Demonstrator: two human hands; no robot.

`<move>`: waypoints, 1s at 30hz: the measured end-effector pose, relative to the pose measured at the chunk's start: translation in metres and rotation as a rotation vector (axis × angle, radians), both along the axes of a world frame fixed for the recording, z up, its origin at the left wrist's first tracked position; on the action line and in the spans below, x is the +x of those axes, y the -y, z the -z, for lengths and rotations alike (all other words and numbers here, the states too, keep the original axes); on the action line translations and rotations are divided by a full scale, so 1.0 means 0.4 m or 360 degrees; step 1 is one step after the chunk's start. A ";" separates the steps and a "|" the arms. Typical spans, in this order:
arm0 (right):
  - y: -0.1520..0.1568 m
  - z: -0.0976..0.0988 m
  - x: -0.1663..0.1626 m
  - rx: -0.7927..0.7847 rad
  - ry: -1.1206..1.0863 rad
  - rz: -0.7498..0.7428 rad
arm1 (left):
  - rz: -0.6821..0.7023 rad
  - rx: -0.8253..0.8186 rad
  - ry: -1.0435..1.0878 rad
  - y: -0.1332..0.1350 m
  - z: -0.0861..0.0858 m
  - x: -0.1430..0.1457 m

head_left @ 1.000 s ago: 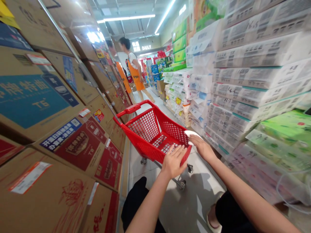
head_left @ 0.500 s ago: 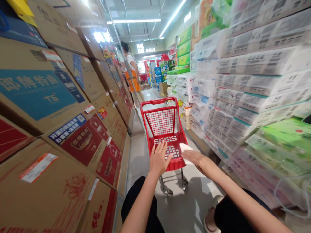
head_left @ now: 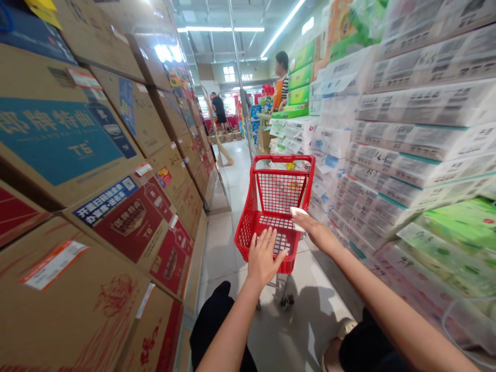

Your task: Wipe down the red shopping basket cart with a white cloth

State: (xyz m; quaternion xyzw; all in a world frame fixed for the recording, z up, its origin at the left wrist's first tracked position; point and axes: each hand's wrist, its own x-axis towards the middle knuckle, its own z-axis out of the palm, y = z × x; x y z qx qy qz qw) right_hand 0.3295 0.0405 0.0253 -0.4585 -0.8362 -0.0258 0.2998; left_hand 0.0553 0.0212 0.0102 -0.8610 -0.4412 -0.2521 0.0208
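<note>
A small red shopping cart (head_left: 248, 230) stands in the aisle just ahead of me, its basket empty. My left hand (head_left: 264, 258) lies flat on the cart's near rim, fingers stretched out and apart. My right hand (head_left: 314, 230) rests on the cart's right rim, pressing a white cloth or paper (head_left: 298, 212) against it.
Stacked cardboard boxes (head_left: 96, 206) wall the left side. White and green packs of tissue (head_left: 406, 155) fill the right. A person in an orange apron (head_left: 279, 88) stands further along on the right, and another person (head_left: 219, 109) is far down the aisle.
The cart has swung from angled left to pointing straight down the aisle and drifted right. The person in the orange apron has crossed from the left side to the right shelves.
</note>
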 end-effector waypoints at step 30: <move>0.123 -0.050 -0.043 -0.0153 0.0186 -0.0171 | 0.0021 -0.0263 0.0041 -0.009 -0.008 -0.064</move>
